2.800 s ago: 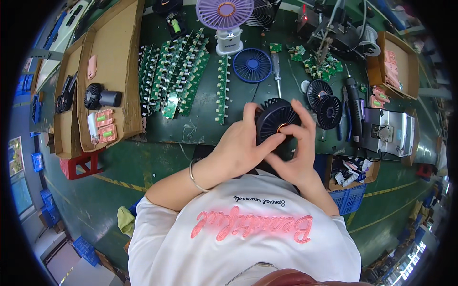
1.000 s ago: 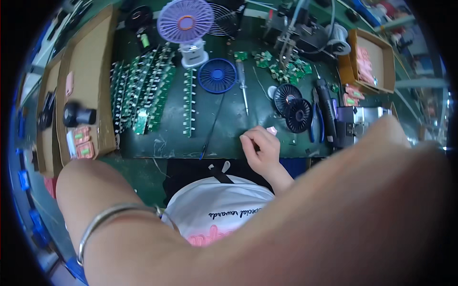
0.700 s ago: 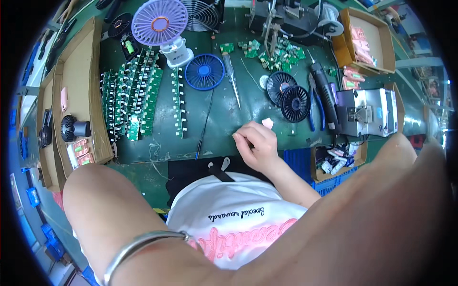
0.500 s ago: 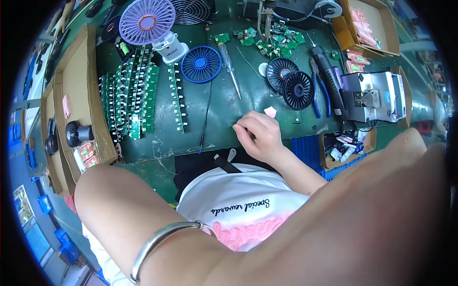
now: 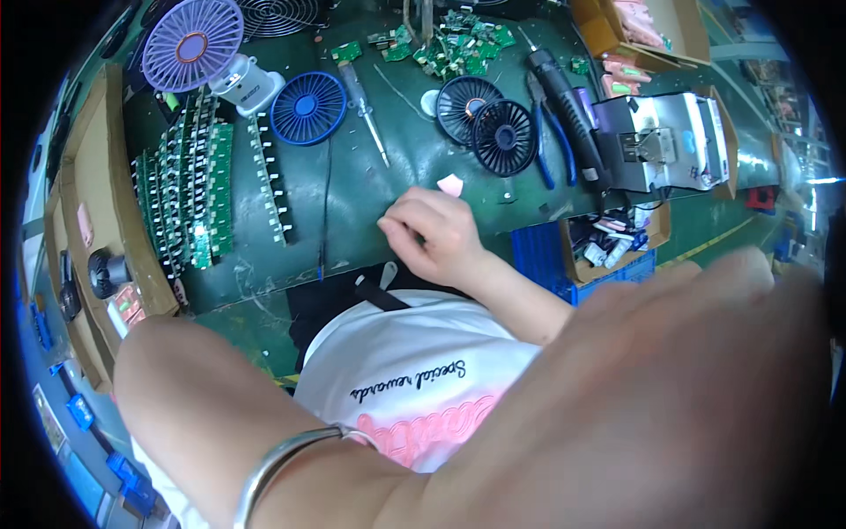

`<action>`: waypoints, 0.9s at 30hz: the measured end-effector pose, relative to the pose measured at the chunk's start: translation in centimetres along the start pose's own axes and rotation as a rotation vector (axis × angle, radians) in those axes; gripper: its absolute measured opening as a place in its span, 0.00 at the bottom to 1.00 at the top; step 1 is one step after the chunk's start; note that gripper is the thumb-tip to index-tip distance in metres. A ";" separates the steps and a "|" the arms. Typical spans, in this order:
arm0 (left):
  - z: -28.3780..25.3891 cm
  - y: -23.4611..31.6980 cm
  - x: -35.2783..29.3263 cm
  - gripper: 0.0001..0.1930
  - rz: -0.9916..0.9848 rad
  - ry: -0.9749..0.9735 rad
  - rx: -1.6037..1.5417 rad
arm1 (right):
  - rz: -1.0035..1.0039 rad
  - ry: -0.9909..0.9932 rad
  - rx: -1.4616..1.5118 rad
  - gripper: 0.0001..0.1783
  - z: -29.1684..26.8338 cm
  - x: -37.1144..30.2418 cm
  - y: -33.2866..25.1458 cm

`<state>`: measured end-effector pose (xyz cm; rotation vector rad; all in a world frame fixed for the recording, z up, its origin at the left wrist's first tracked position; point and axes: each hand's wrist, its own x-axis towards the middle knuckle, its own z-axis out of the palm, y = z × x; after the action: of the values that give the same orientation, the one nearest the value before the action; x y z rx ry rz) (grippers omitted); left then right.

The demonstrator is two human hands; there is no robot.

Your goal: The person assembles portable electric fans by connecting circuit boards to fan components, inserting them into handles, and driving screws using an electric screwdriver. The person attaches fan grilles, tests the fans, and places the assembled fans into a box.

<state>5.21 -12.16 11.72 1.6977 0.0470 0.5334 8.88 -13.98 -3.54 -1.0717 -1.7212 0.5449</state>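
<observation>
My right hand [image 5: 436,236] rests at the near edge of the green work table [image 5: 352,225], its fingers curled into a loose fist with nothing showing in them. Just beyond its knuckles lies a small pale pink piece [image 5: 451,184]. My left arm, with a silver bangle [image 5: 280,467], crosses the lower picture very close up. My left hand [image 5: 696,326] is large and blurred at the right; its fingers are mostly hidden. Ahead of the right hand are a screwdriver [image 5: 364,115], a blue round fan grille [image 5: 308,108] and a black fan blade wheel [image 5: 505,137].
A purple fan [image 5: 194,48] stands at the back left by rows of green circuit-board strips [image 5: 216,185]. Loose boards [image 5: 463,53] are heaped at the back. Blue-handled pliers [image 5: 557,145], a soldering iron [image 5: 568,115] and a silver box-shaped device [image 5: 656,141] sit right. Cardboard trays [image 5: 101,167] flank the left.
The whole view has shifted, so the table's things appear farther left. My left hand's blurred knuckles show more at the right. My right hand keeps its curled pose at the table edge.
</observation>
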 end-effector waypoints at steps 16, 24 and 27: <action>1.3 -0.6 0.6 0.14 0.111 -0.039 0.146 | 0.163 0.186 -0.591 0.32 -7.4 0.7 2.1; 0.4 -0.7 -1.1 0.14 0.080 0.009 0.253 | 0.296 -0.021 -0.658 0.42 -7.3 1.2 3.1; -0.2 -0.8 -3.1 0.14 0.011 0.054 0.311 | 0.329 0.005 -0.649 0.39 -7.7 1.3 3.3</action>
<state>2.61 -12.79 10.00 1.9867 0.1668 0.6034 17.07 -12.18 -2.28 -1.8315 -1.7702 0.1693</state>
